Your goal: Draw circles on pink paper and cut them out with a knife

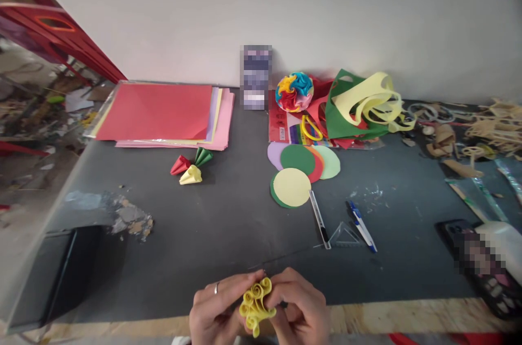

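Both hands pinch the curled yellow paper piece point(255, 306) between them at the table's near edge: left hand point(214, 307) gripping its left side, right hand point(299, 309) its right (fingers likely pressing the folds so the curls hold). Beyond the grip lie paper circles point(299, 171).

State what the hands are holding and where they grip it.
Both the left hand and right hand pinch a curled yellow paper piece by its opposite sides.
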Demonstrator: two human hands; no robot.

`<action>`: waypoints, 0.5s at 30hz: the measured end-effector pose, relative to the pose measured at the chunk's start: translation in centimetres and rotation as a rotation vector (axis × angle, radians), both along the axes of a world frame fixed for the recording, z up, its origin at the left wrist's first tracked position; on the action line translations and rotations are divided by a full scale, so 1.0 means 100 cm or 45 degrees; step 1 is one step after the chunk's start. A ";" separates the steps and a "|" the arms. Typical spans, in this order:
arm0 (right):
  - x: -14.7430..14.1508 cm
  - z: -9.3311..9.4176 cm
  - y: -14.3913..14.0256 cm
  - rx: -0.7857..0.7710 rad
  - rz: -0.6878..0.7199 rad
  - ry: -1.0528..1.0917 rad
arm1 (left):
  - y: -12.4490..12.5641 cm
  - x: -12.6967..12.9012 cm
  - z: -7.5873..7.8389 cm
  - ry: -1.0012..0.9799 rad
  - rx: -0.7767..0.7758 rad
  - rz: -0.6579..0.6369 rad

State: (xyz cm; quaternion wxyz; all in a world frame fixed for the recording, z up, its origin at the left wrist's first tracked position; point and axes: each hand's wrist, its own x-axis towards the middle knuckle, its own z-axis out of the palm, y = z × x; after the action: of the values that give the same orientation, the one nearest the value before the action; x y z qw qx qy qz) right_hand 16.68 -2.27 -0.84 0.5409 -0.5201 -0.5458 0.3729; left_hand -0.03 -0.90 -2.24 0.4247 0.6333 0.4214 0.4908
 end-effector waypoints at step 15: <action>-0.024 0.000 -0.003 0.009 -0.316 0.181 | -0.001 0.012 0.006 -0.061 -0.019 0.178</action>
State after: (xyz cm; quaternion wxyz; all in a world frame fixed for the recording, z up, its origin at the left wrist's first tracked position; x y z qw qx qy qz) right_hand 14.31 -2.53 -0.80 0.6218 -0.5540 -0.4391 0.3370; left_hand 1.19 -1.01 -1.64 0.4041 0.5871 0.4582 0.5311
